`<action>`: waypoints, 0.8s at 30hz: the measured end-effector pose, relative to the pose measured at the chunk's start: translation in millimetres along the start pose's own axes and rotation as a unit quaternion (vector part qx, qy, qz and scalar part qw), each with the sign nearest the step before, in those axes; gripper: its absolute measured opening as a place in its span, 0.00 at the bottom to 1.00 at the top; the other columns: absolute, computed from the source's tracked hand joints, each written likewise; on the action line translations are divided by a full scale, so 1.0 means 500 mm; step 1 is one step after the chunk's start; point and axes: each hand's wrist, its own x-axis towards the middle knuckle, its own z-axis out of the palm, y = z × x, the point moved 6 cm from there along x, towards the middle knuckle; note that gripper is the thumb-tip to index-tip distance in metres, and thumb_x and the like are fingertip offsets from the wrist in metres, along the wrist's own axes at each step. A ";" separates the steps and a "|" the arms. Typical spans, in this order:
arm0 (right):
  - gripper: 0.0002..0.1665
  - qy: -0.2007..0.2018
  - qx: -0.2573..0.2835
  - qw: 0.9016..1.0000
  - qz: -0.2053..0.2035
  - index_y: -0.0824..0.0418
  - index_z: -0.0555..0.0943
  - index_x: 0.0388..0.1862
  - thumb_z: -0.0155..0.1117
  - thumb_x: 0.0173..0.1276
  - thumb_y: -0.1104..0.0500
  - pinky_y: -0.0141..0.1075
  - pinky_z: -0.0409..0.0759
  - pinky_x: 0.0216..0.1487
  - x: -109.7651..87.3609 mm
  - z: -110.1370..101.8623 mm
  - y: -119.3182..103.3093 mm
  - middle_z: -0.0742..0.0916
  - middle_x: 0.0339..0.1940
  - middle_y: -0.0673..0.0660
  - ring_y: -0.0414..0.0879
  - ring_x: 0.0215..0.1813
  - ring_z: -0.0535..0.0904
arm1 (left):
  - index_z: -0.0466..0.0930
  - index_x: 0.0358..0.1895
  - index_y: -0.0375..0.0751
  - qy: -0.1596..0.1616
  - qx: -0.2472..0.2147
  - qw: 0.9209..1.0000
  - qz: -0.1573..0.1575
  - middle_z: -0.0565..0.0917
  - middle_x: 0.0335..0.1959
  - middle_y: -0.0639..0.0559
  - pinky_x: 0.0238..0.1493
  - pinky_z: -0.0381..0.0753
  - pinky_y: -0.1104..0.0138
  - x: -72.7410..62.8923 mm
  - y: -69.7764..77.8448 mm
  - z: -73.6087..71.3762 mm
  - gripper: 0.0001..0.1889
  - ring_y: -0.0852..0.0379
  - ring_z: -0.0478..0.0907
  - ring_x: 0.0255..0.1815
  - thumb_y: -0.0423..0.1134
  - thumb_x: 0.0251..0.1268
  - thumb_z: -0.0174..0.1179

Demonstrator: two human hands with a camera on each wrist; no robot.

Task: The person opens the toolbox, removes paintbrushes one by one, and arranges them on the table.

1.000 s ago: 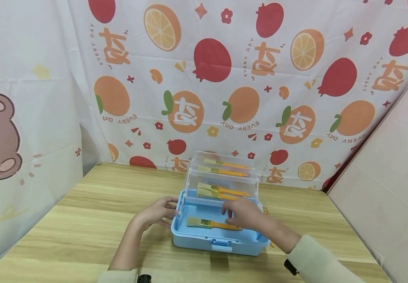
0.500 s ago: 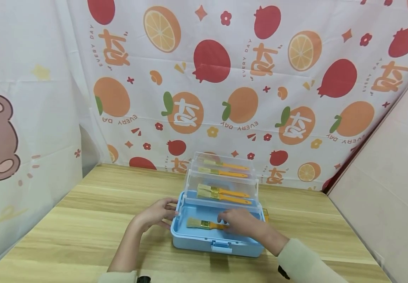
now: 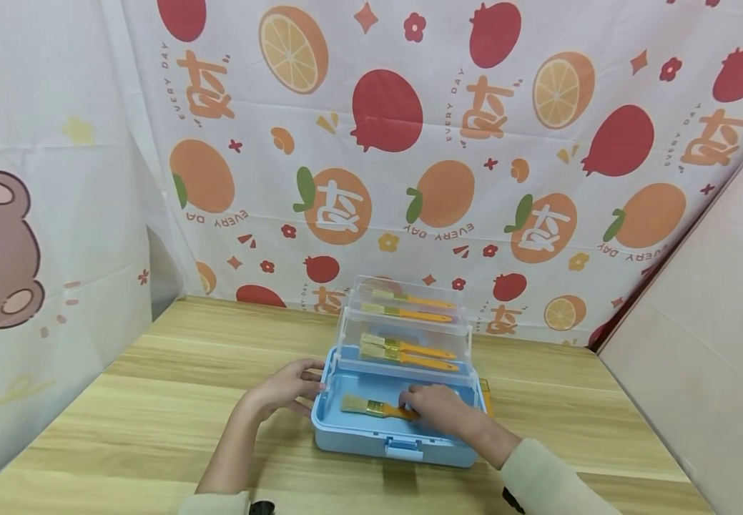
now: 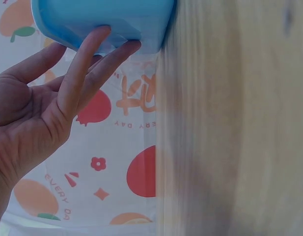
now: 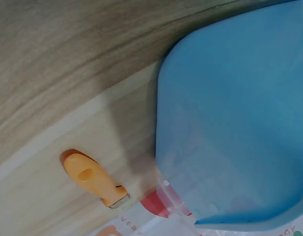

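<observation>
A light-blue plastic box [image 3: 358,443] stands with its clear tiered trays raised behind it. Inside its base lies a paintbrush [image 3: 374,408], pale bristles to the left. My right hand [image 3: 438,408] reaches into the box, and its fingers pinch the brush's orange handle; the hand hides the handle's right end. At the box's left side, my left hand [image 3: 287,386] touches the wall with fingers spread and fairly straight. The left wrist view has the left hand [image 4: 58,93] with fingertips right at the blue wall [image 4: 117,19]. Only the box's wall [image 5: 230,113] fills the right wrist view, without the right hand.
Several paintbrushes [image 3: 425,353] lie in the clear trays [image 3: 461,336]. On the wooden table [image 3: 152,400], just right of the box, lies an orange-handled tool [image 5: 92,179] with a metal end. Behind the table hangs a fruit-print cloth [image 3: 255,257]; a pale wall [image 3: 725,343] stands at right.
My right hand has lowered from above the brush onto its handle, moving slightly left, and now pinches it. The left hand stays at the box's left side.
</observation>
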 end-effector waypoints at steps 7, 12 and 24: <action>0.13 -0.020 0.034 0.999 0.011 0.57 0.81 0.45 0.64 0.60 0.64 0.27 0.72 0.29 -0.003 -0.009 0.001 0.76 0.32 0.47 0.36 0.27 0.68 | 0.57 0.61 0.22 -0.009 -0.008 1.000 0.000 0.69 0.54 0.25 0.35 0.81 0.53 0.004 0.002 -0.003 0.24 0.38 0.75 0.47 0.28 0.65 0.50; 0.11 -0.012 0.052 0.999 -0.002 0.60 0.82 0.43 0.61 0.61 0.68 0.30 0.78 0.38 -0.007 -0.025 -0.006 0.83 0.35 0.50 0.40 0.36 0.78 | 0.57 0.61 0.22 -0.008 -0.008 1.000 0.000 0.69 0.54 0.25 0.34 0.81 0.53 0.007 0.002 -0.004 0.23 0.38 0.75 0.47 0.28 0.65 0.50; 0.10 -0.002 0.110 0.994 -0.009 0.61 0.84 0.38 0.64 0.57 0.70 0.25 0.73 0.29 -0.020 -0.059 -0.014 0.85 0.32 0.50 0.34 0.29 0.75 | 0.58 0.61 0.22 -0.011 -0.008 1.000 0.004 0.69 0.54 0.25 0.35 0.81 0.53 0.003 0.001 -0.002 0.23 0.37 0.75 0.47 0.28 0.66 0.50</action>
